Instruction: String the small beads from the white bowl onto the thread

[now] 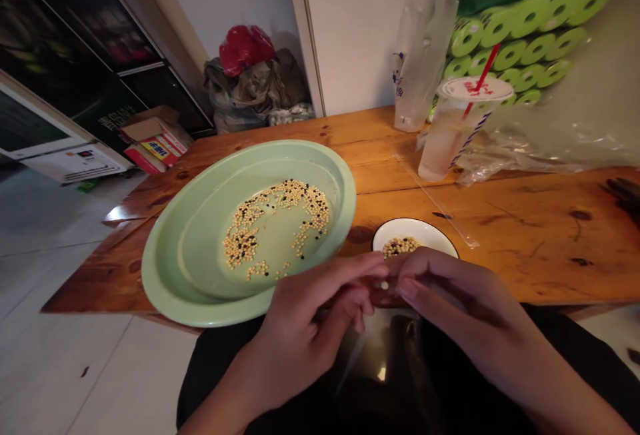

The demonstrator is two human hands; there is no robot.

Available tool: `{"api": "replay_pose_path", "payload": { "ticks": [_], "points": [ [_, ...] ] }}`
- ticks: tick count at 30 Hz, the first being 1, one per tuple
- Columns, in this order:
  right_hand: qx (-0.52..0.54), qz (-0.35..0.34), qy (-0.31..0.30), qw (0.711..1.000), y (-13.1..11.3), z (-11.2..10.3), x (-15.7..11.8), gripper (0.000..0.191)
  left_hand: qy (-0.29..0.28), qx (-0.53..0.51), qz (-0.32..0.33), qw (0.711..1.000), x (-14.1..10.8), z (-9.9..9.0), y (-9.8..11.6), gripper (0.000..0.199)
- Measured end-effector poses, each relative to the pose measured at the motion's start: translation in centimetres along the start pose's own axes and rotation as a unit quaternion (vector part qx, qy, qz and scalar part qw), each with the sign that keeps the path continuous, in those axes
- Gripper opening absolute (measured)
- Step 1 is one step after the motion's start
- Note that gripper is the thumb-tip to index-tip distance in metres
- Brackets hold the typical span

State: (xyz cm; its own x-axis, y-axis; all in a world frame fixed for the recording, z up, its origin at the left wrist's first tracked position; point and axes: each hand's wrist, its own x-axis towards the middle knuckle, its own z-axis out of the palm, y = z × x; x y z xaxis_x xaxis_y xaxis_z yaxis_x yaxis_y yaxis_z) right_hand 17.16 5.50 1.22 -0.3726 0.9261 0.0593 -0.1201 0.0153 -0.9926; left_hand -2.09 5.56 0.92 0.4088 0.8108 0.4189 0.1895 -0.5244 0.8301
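Observation:
My left hand (320, 312) and my right hand (450, 295) meet in front of the white dish. Between their fingertips shows one small pale round piece (385, 286), a bead or bean. The left fingers are bent in near the thumb; the right thumb and fingertips are pressed together. What either hand grips is too small or hidden to name. The white dish (436, 238) with a dark rim, partly covered by my right hand, holds yellowish and dark pieces (400, 246). More pale and black pieces (243, 242) lie scattered in a large green basin (195, 222).
On the wooden table (530, 228), a lidded cup (443, 142) with a red straw stands behind the dish, beside plastic bags (417, 82) and green rolls (510, 52). A thin clear strip (435, 205) lies near it. An open carton (157, 145) sits behind the basin.

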Motion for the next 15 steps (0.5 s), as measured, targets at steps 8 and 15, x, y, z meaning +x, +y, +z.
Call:
{"api": "replay_pose_path", "payload": {
  "ticks": [8,15],
  "points": [
    [0.033,0.031,0.057,0.997,0.7,-0.2,0.6,0.016,0.063,0.023,-0.029,0.997,0.8,1.0,-0.3,0.023],
    [-0.103,0.004,0.081,0.991,2.1,-0.7,0.8,0.016,0.093,0.155,-0.014,0.983,1.2,2.2,-1.3,0.018]
  ]
}}
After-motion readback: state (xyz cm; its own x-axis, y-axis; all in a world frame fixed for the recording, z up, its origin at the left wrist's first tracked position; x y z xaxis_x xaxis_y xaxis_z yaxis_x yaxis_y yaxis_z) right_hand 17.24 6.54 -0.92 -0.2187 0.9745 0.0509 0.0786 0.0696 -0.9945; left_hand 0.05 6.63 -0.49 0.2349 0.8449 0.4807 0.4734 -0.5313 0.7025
